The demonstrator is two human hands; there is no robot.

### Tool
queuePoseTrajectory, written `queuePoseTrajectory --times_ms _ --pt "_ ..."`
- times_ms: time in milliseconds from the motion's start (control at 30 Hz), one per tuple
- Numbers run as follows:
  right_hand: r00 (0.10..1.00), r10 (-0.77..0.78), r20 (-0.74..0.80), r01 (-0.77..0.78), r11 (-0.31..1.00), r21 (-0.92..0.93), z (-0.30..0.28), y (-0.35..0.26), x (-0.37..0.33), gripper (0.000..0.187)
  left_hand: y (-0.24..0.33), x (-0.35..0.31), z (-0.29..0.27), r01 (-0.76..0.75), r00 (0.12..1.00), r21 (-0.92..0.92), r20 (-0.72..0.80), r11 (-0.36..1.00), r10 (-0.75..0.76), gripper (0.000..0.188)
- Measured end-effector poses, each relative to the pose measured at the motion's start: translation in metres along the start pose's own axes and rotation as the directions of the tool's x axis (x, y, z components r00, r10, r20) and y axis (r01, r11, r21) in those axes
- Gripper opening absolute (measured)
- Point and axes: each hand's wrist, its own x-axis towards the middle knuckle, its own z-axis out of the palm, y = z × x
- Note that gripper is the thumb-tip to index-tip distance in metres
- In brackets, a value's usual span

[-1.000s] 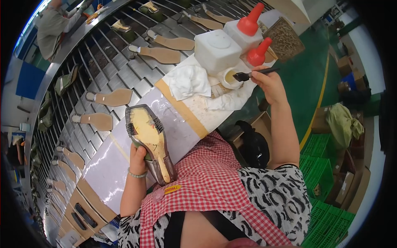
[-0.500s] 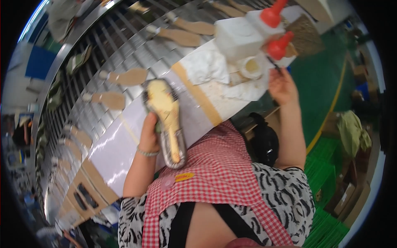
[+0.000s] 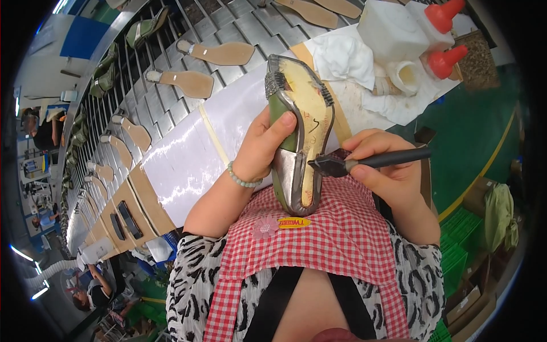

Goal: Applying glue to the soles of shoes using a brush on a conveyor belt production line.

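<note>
Green shoe (image 3: 307, 134), black brush (image 3: 335, 166): we are holding both.
Left fingers (image 3: 278, 129) are gripping the shoe; right fingers (image 3: 367, 178) are pinching the brush at its yellow underside (image 3: 311, 122).

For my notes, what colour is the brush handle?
The brush handle is nearly black, best seen in the head view.

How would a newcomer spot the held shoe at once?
Find the red-checked apron. At its upper edge, the left grip holds the shoe. Unlike the loose tan soles beyond, it has a green-and-silver upper and a pale yellow underside facing the camera.
</note>
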Motion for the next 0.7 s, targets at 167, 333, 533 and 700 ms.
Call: queuePoseTrajectory --times_ms 167,333,533,700 --pt "0.999 -0.025 0.040 0.027 0.998 -0.056 0.008 0.008 0.001 0.019 0.004 -0.004 0.004 -0.004 1.000 0.029 0.024 1.000 0.003 0.052" --pt "0.976 -0.215 0.046 0.218 0.914 -0.343 0.009 -0.001 0.002 0.020 0.001 -0.007 0.007 -0.008 1.000 0.015 0.024 1.000 0.008 0.053" --pt "0.969 -0.190 0.160 0.234 0.916 -0.327 0.009 -0.004 0.000 0.017 0.000 -0.006 0.006 0.023 1.000 0.027 0.011 0.999 -0.023 0.053" --pt "0.964 -0.079 0.253 0.116 0.984 -0.134 0.007 0.000 -0.001 0.016 -0.001 -0.006 0.008 0.022 1.000 0.025 -0.015 0.999 -0.022 0.053"
